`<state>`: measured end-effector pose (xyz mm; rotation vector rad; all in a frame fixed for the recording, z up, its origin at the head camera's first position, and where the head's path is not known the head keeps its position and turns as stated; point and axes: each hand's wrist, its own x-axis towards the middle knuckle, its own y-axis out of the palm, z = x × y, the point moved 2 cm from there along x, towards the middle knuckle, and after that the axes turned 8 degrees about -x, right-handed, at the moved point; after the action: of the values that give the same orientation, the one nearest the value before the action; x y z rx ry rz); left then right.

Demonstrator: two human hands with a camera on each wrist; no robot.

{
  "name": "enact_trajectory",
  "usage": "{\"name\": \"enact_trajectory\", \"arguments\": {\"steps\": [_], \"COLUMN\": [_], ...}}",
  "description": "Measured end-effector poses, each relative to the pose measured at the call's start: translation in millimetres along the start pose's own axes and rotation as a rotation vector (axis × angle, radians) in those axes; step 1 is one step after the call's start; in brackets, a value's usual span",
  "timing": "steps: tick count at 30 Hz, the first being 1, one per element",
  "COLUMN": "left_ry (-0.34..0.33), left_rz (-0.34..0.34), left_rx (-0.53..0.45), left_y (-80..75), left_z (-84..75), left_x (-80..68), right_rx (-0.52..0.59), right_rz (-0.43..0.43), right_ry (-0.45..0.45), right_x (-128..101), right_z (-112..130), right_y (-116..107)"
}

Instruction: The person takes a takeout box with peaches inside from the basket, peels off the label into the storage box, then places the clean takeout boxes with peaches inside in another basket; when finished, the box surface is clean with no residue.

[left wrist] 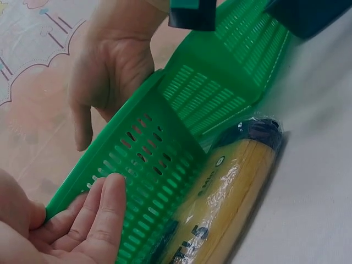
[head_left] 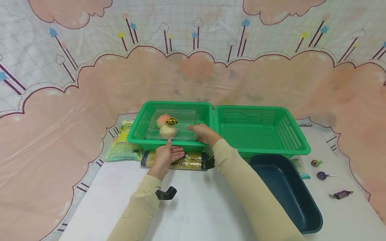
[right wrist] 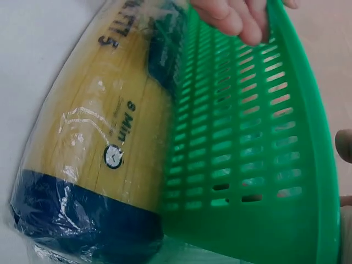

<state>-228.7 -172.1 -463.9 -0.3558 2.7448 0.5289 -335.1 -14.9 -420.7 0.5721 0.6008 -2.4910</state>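
A clear plastic box [head_left: 185, 124] lies in the left green basket [head_left: 178, 103], holding a reddish peach [head_left: 163, 120] and a paler one [head_left: 167, 131]; its lid bears a black and yellow label. My left hand [head_left: 167, 156] is at the basket's front wall, palm up, thumb at the rim and fingers extended along the outside. Over the right end of the box reaches my right hand [head_left: 205, 133], fingers pointing down inside the basket in the left wrist view. A clear-wrapped pack of spaghetti [left wrist: 220, 181] with dark blue ends lies along the basket's front, below my left hand.
Another green basket [head_left: 262, 107] stands to the right, with a dark blue bin [head_left: 286, 190] before it. A yellow-green bag [head_left: 123, 147] sits at left. On the right are a small teal packet [head_left: 301, 170], lollipops [head_left: 322, 175] and a purple wrapped candy [head_left: 342, 194].
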Motion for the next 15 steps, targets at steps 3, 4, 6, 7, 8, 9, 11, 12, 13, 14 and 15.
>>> {"name": "enact_trajectory", "arguments": {"steps": [3, 4, 6, 7, 8, 9, 11, 12, 13, 14, 15], "left_ry": [-0.001, -0.002, -0.003, -0.002, 0.000, 0.001, 0.002, 0.004, 0.005, 0.006, 0.004], "left_rz": [-0.007, -0.010, -0.014, -0.011, -0.007, -0.006, -0.005, -0.005, -0.005, -0.008, -0.014], "left_rx": [-0.002, -0.002, 0.001, 0.005, 0.007, 0.011, 0.014, 0.016, 0.015, 0.013, 0.010], "left_y": [0.5, 0.7, 1.1, 1.3, 1.5, 1.8, 2.3, 2.4, 2.2, 1.9, 1.5], "left_z": [0.2, 0.1, -0.1, 0.0, 0.2, 0.2, 0.5, 0.8, 1.2, 1.4, 1.7], "left_x": [0.2, 0.4, 0.9, 1.2, 1.5, 1.5, 1.4, 1.3, 0.9, 0.8, 0.8], "right_rx": [0.025, 0.026, 0.014, 0.010, 0.002, -0.004, -0.009, -0.011, -0.013, -0.010, -0.002], "right_rz": [-0.043, -0.054, -0.075, -0.085, -0.090, -0.093, -0.094, -0.093, -0.092, -0.092, -0.095], "right_ry": [-0.009, -0.010, -0.007, -0.006, -0.004, -0.003, -0.006, -0.009, -0.013, -0.020, -0.027], "right_x": [1.9, 1.9, 1.7, 1.6, 1.3, 0.9, 0.8, 1.1, 1.3, 1.6, 2.0], "right_z": [-1.4, -1.3, -1.6, -1.7, -1.7, -1.6, -1.9, -2.0, -2.1, -2.1, -2.2], "right_y": [2.4, 3.2, 4.4, 4.8, 5.1, 5.3, 5.8, 6.1, 6.6, 7.1, 7.8]}}
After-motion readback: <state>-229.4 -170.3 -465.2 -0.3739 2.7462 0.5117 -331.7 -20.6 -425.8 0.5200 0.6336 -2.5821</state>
